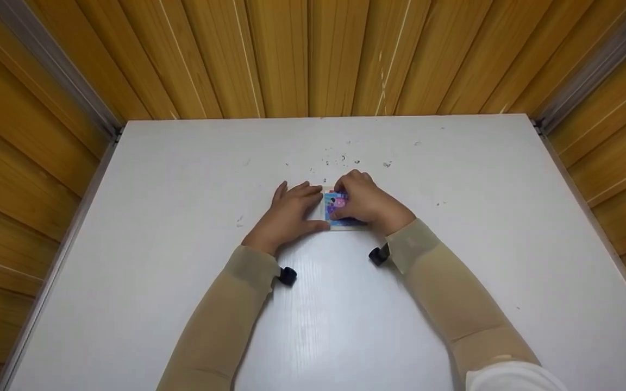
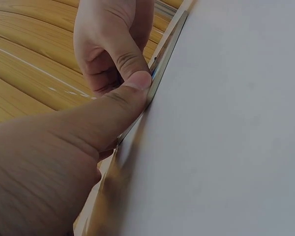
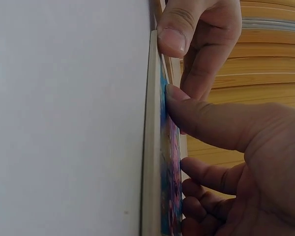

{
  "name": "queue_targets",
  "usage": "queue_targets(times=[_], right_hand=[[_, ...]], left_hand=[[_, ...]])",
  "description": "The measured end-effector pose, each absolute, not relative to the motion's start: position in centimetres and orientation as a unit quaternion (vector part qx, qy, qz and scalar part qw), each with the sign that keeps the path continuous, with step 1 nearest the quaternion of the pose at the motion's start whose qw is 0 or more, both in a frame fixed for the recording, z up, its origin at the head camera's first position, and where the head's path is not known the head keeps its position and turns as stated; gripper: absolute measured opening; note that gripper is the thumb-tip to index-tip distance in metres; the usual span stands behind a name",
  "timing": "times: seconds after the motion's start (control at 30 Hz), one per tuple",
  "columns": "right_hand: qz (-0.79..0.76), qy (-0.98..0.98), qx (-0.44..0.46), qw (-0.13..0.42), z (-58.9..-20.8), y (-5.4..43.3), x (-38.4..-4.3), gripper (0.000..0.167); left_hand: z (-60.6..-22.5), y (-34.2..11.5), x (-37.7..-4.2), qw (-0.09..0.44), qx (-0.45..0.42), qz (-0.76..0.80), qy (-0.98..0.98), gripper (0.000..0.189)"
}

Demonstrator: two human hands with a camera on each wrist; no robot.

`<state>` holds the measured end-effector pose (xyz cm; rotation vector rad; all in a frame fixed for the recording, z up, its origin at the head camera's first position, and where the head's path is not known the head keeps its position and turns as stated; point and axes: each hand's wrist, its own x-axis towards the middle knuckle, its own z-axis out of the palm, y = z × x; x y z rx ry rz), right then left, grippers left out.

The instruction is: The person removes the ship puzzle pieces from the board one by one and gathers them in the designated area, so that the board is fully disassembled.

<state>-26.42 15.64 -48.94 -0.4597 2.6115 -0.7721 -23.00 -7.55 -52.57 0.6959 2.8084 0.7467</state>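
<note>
On the desk, the small picture board lies at three o'clock from the left hand, which grips its edges, and beneath the nearer right hand, curled to pinch across it, long axis seemingly nine-to-three.

Picture board: blue ground, pink and purple figures, pale cream edge; finer pattern hard to make out from here. Table: white, faint streaky grain, scattered dark-grey specks. Wall panels: golden-brown wood grain, dark seams, thin white streaks. Corner rails: grey. Sleeves, 2: tan, with duller grey-beige cuffs. Wrist mounts, 2: black.
</note>
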Motion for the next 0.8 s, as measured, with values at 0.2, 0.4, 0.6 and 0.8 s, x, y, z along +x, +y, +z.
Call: queue_targets(times=[0.2, 0.4, 0.6, 0.8], right_hand=[[-0.253, 0.936, -0.16, 0.185, -48.44, 14.99, -25.91, 0.065], [-0.256, 0.935, -0.159, 0.185, -48.55, 15.07, -25.91, 0.064], [-0.267, 0.931, -0.16, 0.191, -48.86, 15.22, -26.07, 0.059], [-0.274, 0.929, -0.16, 0.189, -49.05, 15.29, -26.35, 0.062]], left_hand=[[-52.49, -7.5, -22.91, 0.075, 0.232, 0.247, 0.938, 0.087], [-52.5, -7.5, -22.94, 0.074, 0.235, 0.243, 0.938, 0.087], [-52.55, -7.64, -22.91, 0.076, 0.239, 0.251, 0.935, 0.089], [-52.58, -7.68, -23.04, 0.075, 0.239, 0.248, 0.936, 0.088]])
